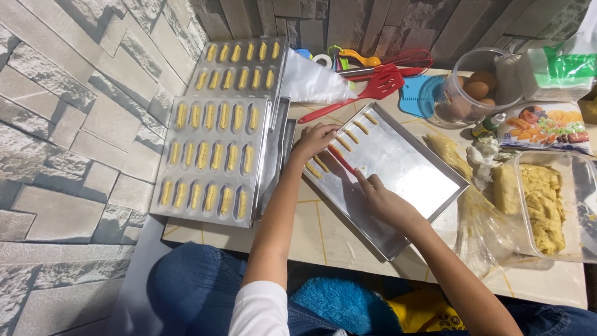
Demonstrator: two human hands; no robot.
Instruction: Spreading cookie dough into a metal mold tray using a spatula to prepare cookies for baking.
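Leaning over a low tabletop (323, 230), the person has both hands on a shiny metal baking tray (404, 168) set at a slant in front of them. The left hand (314, 140) rests with curled fingers on the tray's far left edge, right beside a row of small yellow dough sticks (351, 134) lined along that side. The right hand (379, 199) lies on the tray's near part, fingertips pinched on a slim red tool (341, 158) that points up toward the dough sticks; a small pale piece sits at the fingertips, too small to make out. The hands are apart, with the dough row and the tool between them. To the left, two filled trays (217, 124) of the same sticks lie stacked and overlapping. To the right sits a clear tub of yellow dough (544, 205), and beyond the tray a red slotted spatula (367, 93) and a jar of eggs (476, 90).
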